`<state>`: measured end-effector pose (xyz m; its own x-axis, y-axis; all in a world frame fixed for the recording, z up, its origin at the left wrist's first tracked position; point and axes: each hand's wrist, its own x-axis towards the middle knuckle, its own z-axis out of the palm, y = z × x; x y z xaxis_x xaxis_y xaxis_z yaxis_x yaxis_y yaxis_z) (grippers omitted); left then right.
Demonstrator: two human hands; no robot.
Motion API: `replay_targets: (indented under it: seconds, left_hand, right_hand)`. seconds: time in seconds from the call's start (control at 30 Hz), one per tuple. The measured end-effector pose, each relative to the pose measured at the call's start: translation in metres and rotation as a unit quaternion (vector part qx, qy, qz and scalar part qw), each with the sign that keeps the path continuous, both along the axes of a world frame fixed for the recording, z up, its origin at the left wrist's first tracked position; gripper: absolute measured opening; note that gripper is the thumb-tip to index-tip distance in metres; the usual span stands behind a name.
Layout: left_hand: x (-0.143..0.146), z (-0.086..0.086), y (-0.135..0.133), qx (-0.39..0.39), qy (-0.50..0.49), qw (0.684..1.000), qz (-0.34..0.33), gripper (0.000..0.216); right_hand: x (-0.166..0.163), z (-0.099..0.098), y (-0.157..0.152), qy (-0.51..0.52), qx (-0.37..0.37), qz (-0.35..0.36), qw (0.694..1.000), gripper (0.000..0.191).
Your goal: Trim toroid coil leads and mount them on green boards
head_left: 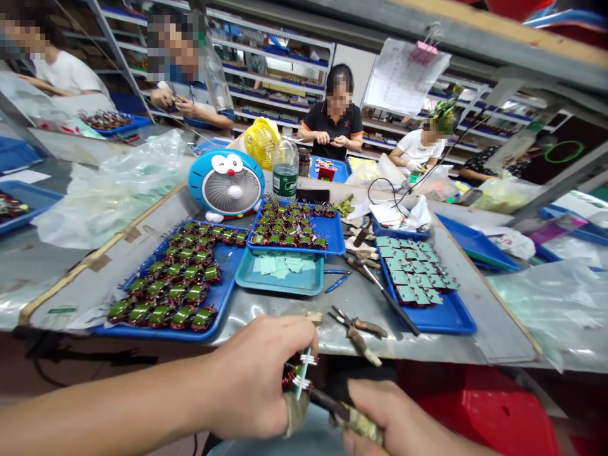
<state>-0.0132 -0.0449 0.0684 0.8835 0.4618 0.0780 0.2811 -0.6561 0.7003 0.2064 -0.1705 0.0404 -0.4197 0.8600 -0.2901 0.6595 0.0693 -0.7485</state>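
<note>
Near the table's front edge, my left hand (256, 373) is closed around a copper-wound coil (289, 375) with a pale green board (303, 373) on it. Silvery wires lie across that board. A wrapping covers the tip of my left thumb. My right hand (389, 415) grips a dark metal hand tool (349, 415) with a tape-wrapped handle; its tip reaches the lower edge of the board. My fingers hide part of the tool, so its exact kind does not show. Pliers (356, 329) with taped handles lie just beyond my hands.
Blue trays of green-and-copper coils (178, 291) (285, 228) stand left and centre. A teal tray (280, 288) holds loose boards. Coils topped with boards (413, 272) fill a right tray. A soldering-iron-like rod (389, 297), blue cutters (336, 282), a fan (228, 183) and a bottle (285, 174) stand about.
</note>
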Motion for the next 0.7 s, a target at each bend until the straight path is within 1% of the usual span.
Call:
replay_targets:
  seconds: [0.07,0.17,0.27,0.37,0.47,0.6,0.7]
  left_hand:
    - [0.002,-0.004,0.004,0.005,-0.012,1.000,-0.011,0.032]
    - [0.004,-0.003,0.008,0.035,0.005,0.999,-0.021,0.027]
    - [0.005,0.004,0.006,0.073,0.065,0.995,-0.026,0.022]
    - [0.005,0.011,0.001,0.086,0.101,0.991,-0.024,0.024]
    - [0.006,0.014,-0.001,0.098,0.117,0.988,-0.015,0.025]
    - [0.005,0.019,0.003,0.111,0.107,0.988,-0.033,0.029]
    - [0.000,0.027,0.004,0.085,0.066,0.993,-0.048,0.029]
  right_hand:
    - [-0.002,-0.004,0.001,0.000,-0.008,-0.022,1.000,0.007]
    - [-0.002,-0.001,0.003,-0.043,0.019,-0.061,0.997,0.005]
    - [0.002,0.005,0.005,-0.071,0.041,-0.051,0.995,0.013]
    - [0.004,0.010,0.008,-0.090,0.055,-0.032,0.994,0.019]
    - [0.004,0.016,0.010,-0.118,0.061,-0.029,0.991,0.017]
    - [0.002,0.035,0.009,-0.119,0.054,-0.028,0.991,0.011]
    - [0.001,0.051,0.009,-0.061,0.022,-0.034,0.997,0.012]
